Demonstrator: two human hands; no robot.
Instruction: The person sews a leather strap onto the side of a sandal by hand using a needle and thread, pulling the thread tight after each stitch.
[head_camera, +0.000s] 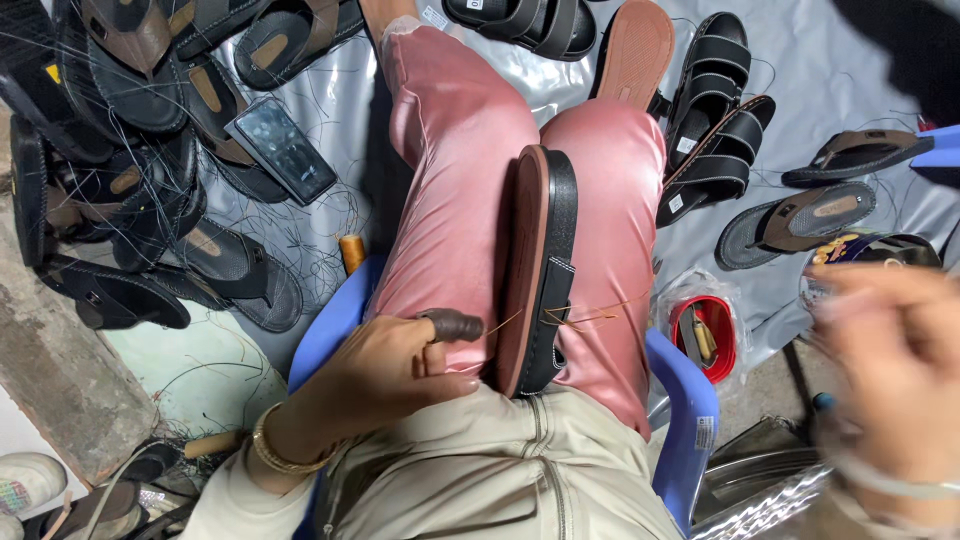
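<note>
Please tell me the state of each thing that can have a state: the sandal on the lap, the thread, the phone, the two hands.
Sandal: on edge, clamped between the knees.
Thread: runs through the sandal strap, towards the left hand.
Left hand: closed, dark thumb cover on.
Right hand: raised, blurred; grip unclear.
Phone: screen dark, lying on sandals.

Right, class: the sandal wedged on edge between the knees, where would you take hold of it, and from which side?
Probably the top end of the sandal, from above. It stands on edge, clamped between the pink-trousered legs, so its long sides are blocked. The stitching thread sits lower, near the left hand; stay clear of it.
</note>
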